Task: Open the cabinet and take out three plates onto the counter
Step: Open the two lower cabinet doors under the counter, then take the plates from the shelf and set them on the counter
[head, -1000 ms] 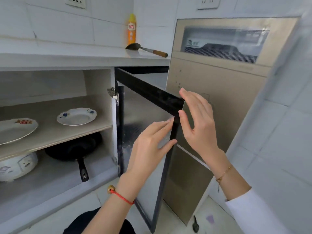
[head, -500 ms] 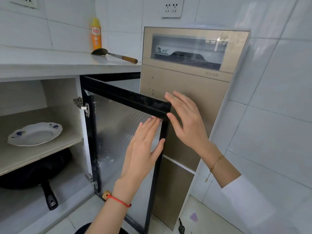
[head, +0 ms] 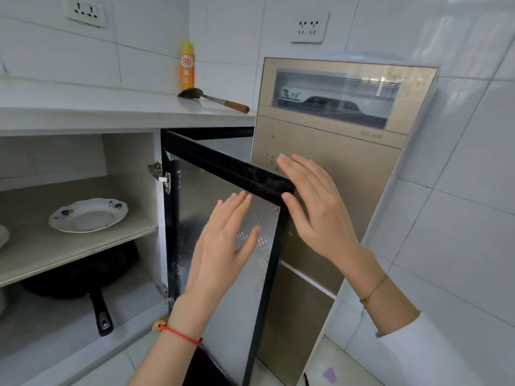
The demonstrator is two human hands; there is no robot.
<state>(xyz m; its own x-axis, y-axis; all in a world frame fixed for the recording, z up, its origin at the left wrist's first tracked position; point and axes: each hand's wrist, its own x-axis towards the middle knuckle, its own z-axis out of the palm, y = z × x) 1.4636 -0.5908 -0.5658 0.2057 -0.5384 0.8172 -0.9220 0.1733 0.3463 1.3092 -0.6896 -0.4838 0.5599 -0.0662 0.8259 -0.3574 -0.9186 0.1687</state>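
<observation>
White wall tiles [head: 459, 190] close in a kitchen corner, with a pale counter [head: 83, 107] running along the left under two wall sockets [head: 83, 11]. On the counter, near the corner, an orange and yellow bottle [head: 187, 65] stands upright, and just in front of it lies a dark ladle [head: 213, 99] with a wooden handle pointing right. Below the counter the cabinet [head: 131, 162] is open: its black-framed door [head: 228, 218], with a patterned silvery panel, is swung out toward the camera on hinges at its left edge. Inside, the upper shelf [head: 69, 254] holds a white plate [head: 88, 215] with blue flowers on its scalloped rim, lying flat near the shelf's right end; at the far left edge a sliver of another white piece shows, too cropped to identify. On the cabinet floor beneath the shelf sits a black frying pan [head: 78, 277], its handle pointing toward the front. To the right of the door stands a tall gold-fronted appliance [head: 334, 129] with a glass window near its top. The left hand [head: 223, 246], a red cord on its wrist, is held flat with fingers together and straight, in front of the door's inner panel and holding nothing. The right hand [head: 315, 210], with a thin gold bracelet and a white sleeve, is spread flat by the door's top outer corner, its thumb at the frame's edge, holding nothing.
</observation>
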